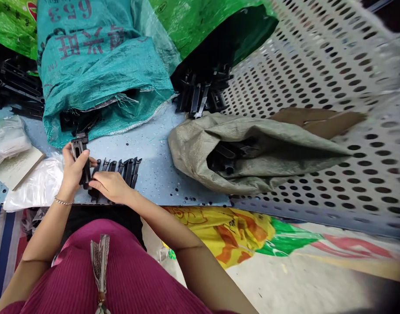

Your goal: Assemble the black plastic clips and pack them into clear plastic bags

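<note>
My left hand (74,168) is closed round a long black plastic part (78,152) with a slot near its top, held over the front of the table. My right hand (111,186) is at the lower end of that part, its fingers curled; what they pinch, if anything, is hidden. Beside and beyond my right hand, several slim black parts (134,170) lie in a row on the blue-grey tabletop (150,152). Just past my left hand, the open mouth of a teal woven sack (104,87) shows more black parts (85,122) inside.
A grey-green sack (200,161) with black pieces in it lies at the right, against a perforated white crate (301,78). Black parts (200,96) spill from a green bag (213,26) behind. Clear plastic bags (39,183) and a flat board (19,168) lie at the left.
</note>
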{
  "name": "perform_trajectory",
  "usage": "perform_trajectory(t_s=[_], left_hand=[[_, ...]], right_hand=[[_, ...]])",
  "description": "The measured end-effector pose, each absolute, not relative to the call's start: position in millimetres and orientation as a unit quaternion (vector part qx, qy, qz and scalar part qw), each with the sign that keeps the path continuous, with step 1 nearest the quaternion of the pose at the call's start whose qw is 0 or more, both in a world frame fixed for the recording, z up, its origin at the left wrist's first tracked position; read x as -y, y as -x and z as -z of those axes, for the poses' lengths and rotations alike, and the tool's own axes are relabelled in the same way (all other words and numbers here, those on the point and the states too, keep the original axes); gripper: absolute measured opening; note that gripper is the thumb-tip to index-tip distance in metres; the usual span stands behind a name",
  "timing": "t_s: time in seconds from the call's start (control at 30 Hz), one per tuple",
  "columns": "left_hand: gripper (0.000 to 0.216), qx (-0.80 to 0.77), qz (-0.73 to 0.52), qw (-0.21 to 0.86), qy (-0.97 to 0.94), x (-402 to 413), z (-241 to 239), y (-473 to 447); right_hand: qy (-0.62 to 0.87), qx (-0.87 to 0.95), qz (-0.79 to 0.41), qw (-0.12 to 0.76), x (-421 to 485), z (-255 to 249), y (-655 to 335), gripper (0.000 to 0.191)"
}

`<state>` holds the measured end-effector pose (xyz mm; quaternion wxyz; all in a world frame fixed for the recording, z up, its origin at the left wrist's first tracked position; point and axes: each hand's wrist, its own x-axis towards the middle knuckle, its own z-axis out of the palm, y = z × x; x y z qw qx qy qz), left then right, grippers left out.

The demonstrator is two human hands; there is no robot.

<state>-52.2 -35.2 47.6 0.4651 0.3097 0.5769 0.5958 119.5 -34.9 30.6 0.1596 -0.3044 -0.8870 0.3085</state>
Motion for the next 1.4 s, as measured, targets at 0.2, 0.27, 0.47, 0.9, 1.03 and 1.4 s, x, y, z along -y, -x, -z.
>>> perform_trajectory(t_s=[0.2,0.27,0.47,0.9,1.03,1.4], left_hand=[[0.038,-0.725,-0.433,0.326,-0.425,50.1,7.9,72.0],[0.040,-0.723,-0.418,0.320,-0.448,62.6,25.1,56.2],[0.056,-0.689,-0.449,0.296,-0.486,79.1,36.6,37.2],[0.051,-0.515,-0.549,0.535,-0.383,54.8,-56.7,27.2],[0.055,-0.531,-0.503,0.563,-0.384,65.5,-61.0,24.2],[0.060,-0.620,-0.538,0.499,-0.276,65.1,-52.5,37.6]], right_hand=[[0.385,0.891,-0.176,0.166,-76.7,-29.6,-77.5,0.034],[0.385,0.903,-0.121,0.145,-117.8,-23.7,-56.9,0.041],[0.328,0.935,-0.096,0.100,-161.2,-24.6,-46.2,0.036],[0.387,0.812,-0.395,0.186,5.4,-64.3,-142.2,0.059],[0.396,0.866,-0.191,0.238,-12.4,-65.3,-138.0,0.057],[0.240,0.927,-0.226,0.180,44.2,-39.6,-121.3,0.051]])
